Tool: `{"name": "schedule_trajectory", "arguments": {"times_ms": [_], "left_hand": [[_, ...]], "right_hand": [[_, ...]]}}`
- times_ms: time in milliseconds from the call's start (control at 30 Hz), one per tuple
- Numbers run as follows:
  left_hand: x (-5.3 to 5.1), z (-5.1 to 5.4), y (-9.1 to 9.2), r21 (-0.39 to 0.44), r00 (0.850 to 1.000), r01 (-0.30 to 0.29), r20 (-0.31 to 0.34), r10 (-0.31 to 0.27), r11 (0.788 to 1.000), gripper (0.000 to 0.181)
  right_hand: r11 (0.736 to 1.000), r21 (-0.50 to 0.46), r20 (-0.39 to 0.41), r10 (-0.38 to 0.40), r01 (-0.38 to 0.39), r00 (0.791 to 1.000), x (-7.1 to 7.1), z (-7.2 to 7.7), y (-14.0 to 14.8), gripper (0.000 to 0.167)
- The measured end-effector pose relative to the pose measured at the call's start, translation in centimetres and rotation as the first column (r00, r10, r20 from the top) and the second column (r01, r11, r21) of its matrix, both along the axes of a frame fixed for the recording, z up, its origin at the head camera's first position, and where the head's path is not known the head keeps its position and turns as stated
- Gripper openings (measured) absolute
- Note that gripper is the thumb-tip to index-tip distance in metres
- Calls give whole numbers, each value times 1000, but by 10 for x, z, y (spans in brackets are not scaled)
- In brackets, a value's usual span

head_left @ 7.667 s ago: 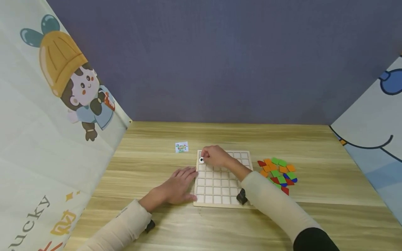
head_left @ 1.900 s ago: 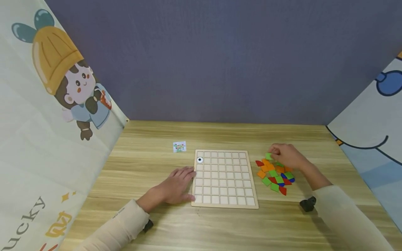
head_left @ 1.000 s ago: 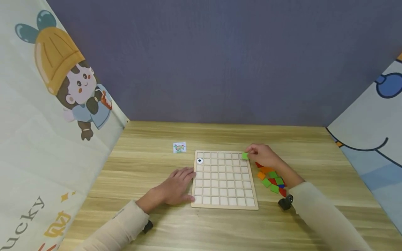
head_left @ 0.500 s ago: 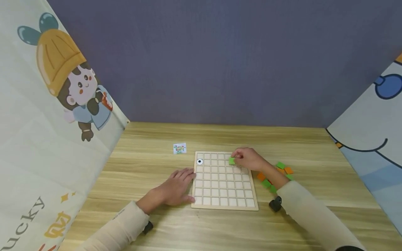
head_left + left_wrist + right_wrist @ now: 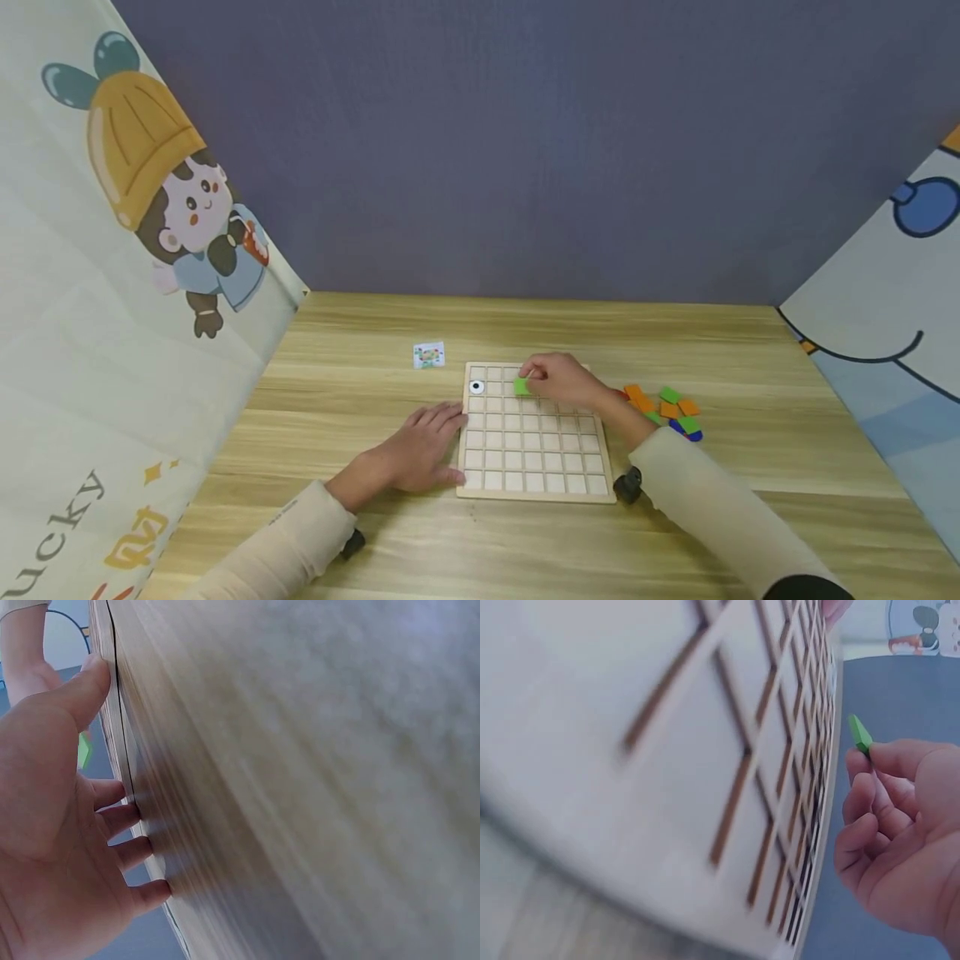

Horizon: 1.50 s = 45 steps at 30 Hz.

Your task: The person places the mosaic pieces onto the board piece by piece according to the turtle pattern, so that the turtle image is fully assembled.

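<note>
A wooden grid board [image 5: 532, 460] lies on the table, divided into small square cells. One white tile with a black dot [image 5: 476, 387] sits in a cell near its upper left corner. My right hand [image 5: 566, 382] pinches a green square tile [image 5: 521, 387] between thumb and index finger, over the upper rows of the board. In the right wrist view the green tile [image 5: 860, 735] is tilted and held clear of the grid. My left hand [image 5: 422, 447] rests at the board's left edge, fingers extended; the left wrist view shows its fingertips [image 5: 154, 892] against the edge.
Right of the board lies a loose pile of green, orange, red and blue tiles [image 5: 669, 410], partly hidden by the right forearm. A small printed card [image 5: 429, 355] lies beyond the board's upper left corner. A dark wall [image 5: 540, 167] closes off the table's back.
My right hand has taken a green tile from the pile and carried it left across the upper part of the board. Earlier it was at the dotted tile. The left hand stays at the edge.
</note>
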<state>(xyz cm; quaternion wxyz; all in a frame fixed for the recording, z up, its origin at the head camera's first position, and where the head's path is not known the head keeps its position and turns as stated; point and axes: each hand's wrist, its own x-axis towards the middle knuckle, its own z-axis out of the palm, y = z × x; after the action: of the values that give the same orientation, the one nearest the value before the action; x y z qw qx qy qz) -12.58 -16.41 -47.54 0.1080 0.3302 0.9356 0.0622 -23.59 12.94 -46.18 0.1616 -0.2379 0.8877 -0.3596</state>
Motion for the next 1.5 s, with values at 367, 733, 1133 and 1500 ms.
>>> {"name": "schedule_trajectory", "arguments": {"times_ms": [367,733,1133,1500], "left_hand": [[1,1,0,-2,1000,3,1,-3,1000,91],[0,0,0,-18,1000,4,-7,-4,1000,89],[0,0,-1,-27,1000,-2,15,2,1000,91],[0,0,-1,-28,999,-5,32,6,1000,90]], "right_hand": [[1000,12,-2,21,-21,1000,3,4,-35,14],[995,85,-94,53,-45,994,9,1,-64,16],[992,122,-80,38,-28,996,14,-3,-81,14],[986,160,-90,61,-46,994,16,-3,-83,9]]}}
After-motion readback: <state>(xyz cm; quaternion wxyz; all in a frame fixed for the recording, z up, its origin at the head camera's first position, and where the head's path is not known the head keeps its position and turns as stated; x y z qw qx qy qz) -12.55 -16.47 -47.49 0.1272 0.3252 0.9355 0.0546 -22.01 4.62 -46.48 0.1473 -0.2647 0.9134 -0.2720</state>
